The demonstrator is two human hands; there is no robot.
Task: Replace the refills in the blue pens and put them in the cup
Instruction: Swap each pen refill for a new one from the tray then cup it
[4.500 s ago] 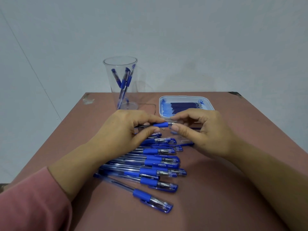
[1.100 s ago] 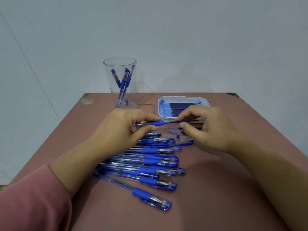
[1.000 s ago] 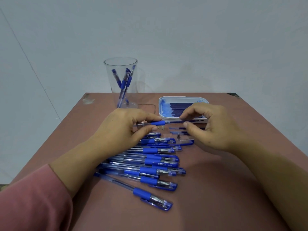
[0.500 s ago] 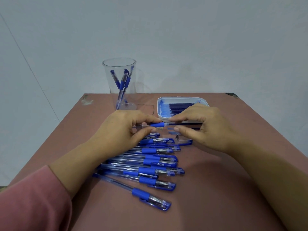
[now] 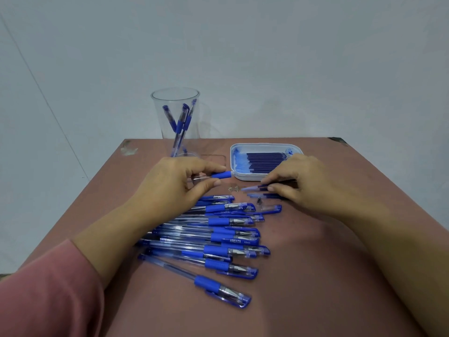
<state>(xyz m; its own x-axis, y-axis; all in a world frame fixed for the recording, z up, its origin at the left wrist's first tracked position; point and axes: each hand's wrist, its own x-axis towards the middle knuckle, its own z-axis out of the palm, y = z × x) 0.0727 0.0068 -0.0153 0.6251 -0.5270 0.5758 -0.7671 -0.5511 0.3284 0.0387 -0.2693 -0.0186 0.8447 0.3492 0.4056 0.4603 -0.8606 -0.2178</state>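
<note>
So, sleeve [image 5: 48,295]: pink, at the lower left corner, ending partway up the left forearm.
Nearest pen [image 5: 211,285]: capped, lying alone on the tabletop [image 5: 315,276], slanted, cap end to the right.
Row of pens [image 5: 218,239]: capped blue pens side by side and partly overlapping, caps to the right; the left forearm crosses above their left ends.
Loose cap [image 5: 269,209]: clear with a blue clip, flat on the tabletop near the right hand.
Left hand [image 5: 170,190]: comes in from the lower left, knuckles up, thumb and forefinger curled to pinch a pen barrel.
Pen barrel [image 5: 221,175]: clear tube with a blue grip, held level above the tabletop, grip end pointing right toward the tray's near corner.
Right hand [image 5: 308,188]: comes in from the lower right, back up, low over the tabletop, fingers curled, thumb and forefinger pinching a refill.
Refill [image 5: 252,188]: thin, pale end pointing left, apart from the barrel.
Small bits [image 5: 233,188]: between the hands, too small to tell.
Tray [image 5: 250,177]: white, shallow, behind the right hand, holding a row of spare refills [image 5: 267,160].
Cup [image 5: 158,110]: clear, upright, behind the left hand at the far edge, with three finished pens [image 5: 181,120] leaning inside.
</note>
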